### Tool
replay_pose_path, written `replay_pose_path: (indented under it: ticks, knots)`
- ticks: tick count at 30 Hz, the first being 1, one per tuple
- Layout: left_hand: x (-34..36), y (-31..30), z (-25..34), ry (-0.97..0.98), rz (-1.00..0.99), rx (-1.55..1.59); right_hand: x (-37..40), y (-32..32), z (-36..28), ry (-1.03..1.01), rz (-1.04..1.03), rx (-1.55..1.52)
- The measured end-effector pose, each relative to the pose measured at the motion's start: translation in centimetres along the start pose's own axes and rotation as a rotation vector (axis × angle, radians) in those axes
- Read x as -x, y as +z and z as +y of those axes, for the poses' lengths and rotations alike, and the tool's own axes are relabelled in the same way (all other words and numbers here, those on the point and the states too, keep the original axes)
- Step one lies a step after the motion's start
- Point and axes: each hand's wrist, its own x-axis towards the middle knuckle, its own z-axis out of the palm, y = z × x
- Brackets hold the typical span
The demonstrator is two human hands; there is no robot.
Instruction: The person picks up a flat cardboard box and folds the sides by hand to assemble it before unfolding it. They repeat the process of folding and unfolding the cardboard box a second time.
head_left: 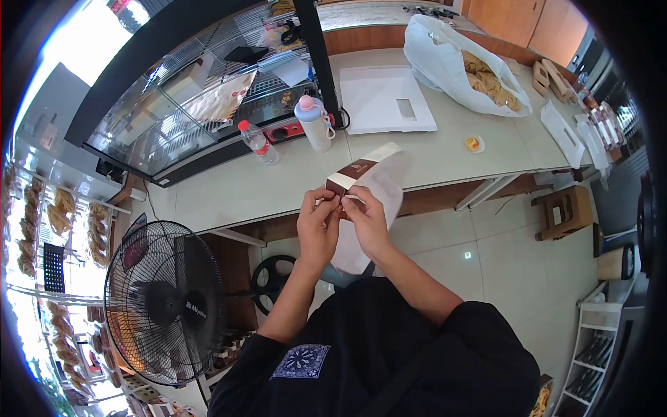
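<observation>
A brown and cream cardboard box (359, 168) is pinched at its near end by both of my hands, in front of the counter's edge. My left hand (319, 229) has its fingers bent at the box's left corner. Close beside it, my right hand (366, 224) grips the same end with thumb and fingers, and the fingertips of both hands nearly meet. A pale, wide panel (382, 191) spreads out behind and below the box, partly hidden by my right hand. The folds under my fingers are hidden.
On the counter (299, 184) stand a red-capped bottle (258, 144) and a pink-topped flask (315, 125). Behind lie a flat white box (384, 104), a plastic bag (462, 66) and a small yellow tart (474, 144). A black fan (165, 302) stands at left, a brown stool (564, 212) at right.
</observation>
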Motion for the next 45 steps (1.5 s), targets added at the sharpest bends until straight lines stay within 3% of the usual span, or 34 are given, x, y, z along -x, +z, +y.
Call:
replay_pose_path:
  ticks: [8, 11, 18, 21, 25, 28, 29, 33, 35, 36, 38, 40, 45]
  knots:
    - [-0.5, 0.3, 0.3, 0.003, 0.087, 0.193, -1.3, -0.2, -1.6, 0.209, -0.073, -0.223]
    - [-0.2, 0.2, -0.1, -0.078, 0.117, 0.218, -1.6, -0.8, 0.2, 0.106, -0.144, -0.051]
    - [0.6, 0.6, -1.3, -0.182, 0.233, 0.328, -1.3, 0.5, 0.7, 0.015, -0.168, -0.067]
    - [0.3, 0.5, -0.8, -0.176, 0.147, 0.495, -1.4, 0.6, 1.4, -0.021, -0.048, 0.028]
    - [-0.4, -1.4, -0.8, -0.082, -0.183, 0.287, -2.1, -0.4, 0.8, 0.003, 0.043, 0.031]
    - [-1.2, -2.7, 0.2, -0.202, -0.328, 0.038, -2.8, -0.4, -0.7, 0.166, 0.001, -0.325]
    - [-1.1, -2.6, -0.2, -0.21, -0.268, 0.075, -2.6, -0.6, -1.4, 0.21, -0.086, -0.335]
    - [-1.1, -2.0, -0.6, -0.219, -0.112, 0.193, -2.7, -3.8, 1.2, 0.256, -0.515, 0.471]
    - [-1.0, -1.3, -0.4, -0.225, -0.159, 0.29, -1.4, -2.5, 1.9, 0.04, -0.414, 0.432]
    - [-1.0, -1.2, -0.5, -0.124, -0.183, 0.278, -1.0, -1.8, 1.7, -0.067, -0.366, 0.41]
    - [-1.4, -1.4, -0.3, 0.079, -0.232, 0.249, -1.3, -1.7, 0.6, 0.039, -0.346, 0.311]
    - [-1.5, -1.9, 0.8, 0.025, -0.242, 0.144, -1.9, -2.5, -0.4, 0.137, -0.393, 0.286]
    - [-0.5, -2.6, -0.1, -0.195, -0.234, 0.116, -2.4, -4.0, -0.4, 0.044, -0.149, 0.233]
